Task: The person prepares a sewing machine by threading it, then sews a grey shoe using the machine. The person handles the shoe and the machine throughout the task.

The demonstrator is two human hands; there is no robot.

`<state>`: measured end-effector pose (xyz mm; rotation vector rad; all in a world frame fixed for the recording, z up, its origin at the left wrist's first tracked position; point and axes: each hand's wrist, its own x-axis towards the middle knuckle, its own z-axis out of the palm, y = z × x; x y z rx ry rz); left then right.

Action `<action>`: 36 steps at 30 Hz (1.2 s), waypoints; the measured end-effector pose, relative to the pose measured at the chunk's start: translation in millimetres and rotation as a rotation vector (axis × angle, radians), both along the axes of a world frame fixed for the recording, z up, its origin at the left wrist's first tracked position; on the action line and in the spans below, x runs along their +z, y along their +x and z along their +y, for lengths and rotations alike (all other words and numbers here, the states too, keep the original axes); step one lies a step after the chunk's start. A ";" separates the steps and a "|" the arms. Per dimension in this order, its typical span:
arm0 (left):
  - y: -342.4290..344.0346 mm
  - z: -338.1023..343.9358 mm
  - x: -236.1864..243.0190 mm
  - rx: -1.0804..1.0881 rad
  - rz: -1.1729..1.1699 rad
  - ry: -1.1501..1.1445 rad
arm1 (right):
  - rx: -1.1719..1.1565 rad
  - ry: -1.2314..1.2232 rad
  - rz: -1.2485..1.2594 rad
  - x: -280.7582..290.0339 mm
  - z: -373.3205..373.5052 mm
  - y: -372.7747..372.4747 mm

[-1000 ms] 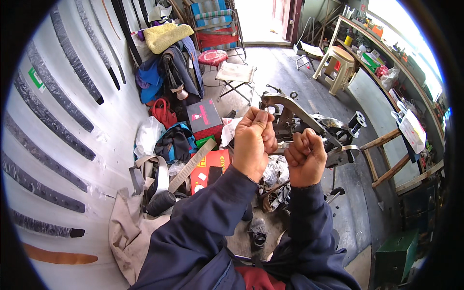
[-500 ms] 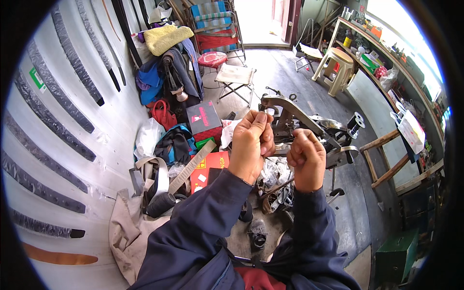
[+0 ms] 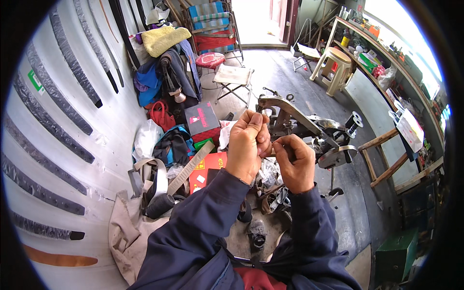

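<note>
Both of my hands are raised close together at mid-picture, in front of a metal hand-cranked sewing machine [image 3: 302,116]. My left hand [image 3: 247,147] is closed, its thumb pressed on the curled fingers; whatever they pinch is too small to make out. Just to its right, my right hand [image 3: 295,162] is pinched too, thumb against forefinger, and I cannot make out anything between them. A spool [image 3: 354,121] of dark thread stands at the machine's right end. Neither hand visibly touches the machine.
A red box [image 3: 212,166], a dark shoebox [image 3: 203,118], bags and clothes lie piled at the left. Beyond stand a folding stool [image 3: 233,77] and a plastic stool [image 3: 333,67]. A cluttered workbench [image 3: 377,43] runs along the right. A dark shoe [image 3: 257,234] shows below.
My right hand has moved left and turned, coming nearer to my left hand, with thumb and forefinger now in view. My left hand stays nearly in place, still closed.
</note>
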<state>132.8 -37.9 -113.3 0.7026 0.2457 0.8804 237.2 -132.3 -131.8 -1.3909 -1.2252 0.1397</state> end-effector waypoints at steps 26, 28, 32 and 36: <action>-61.2 -2.8 -36.4 0.079 0.240 0.052 | 0.030 0.063 0.396 -23.3 -22.8 -1.7; -74.4 -0.4 -56.3 0.161 0.317 -0.007 | -0.001 0.076 0.445 -26.4 -26.5 -3.9; -90.1 3.4 -96.3 0.203 0.326 -0.035 | -0.028 0.161 0.436 -31.6 -33.1 -4.2; -93.8 11.6 -131.4 0.214 0.402 -0.028 | -0.106 0.164 0.360 -36.6 -41.8 1.3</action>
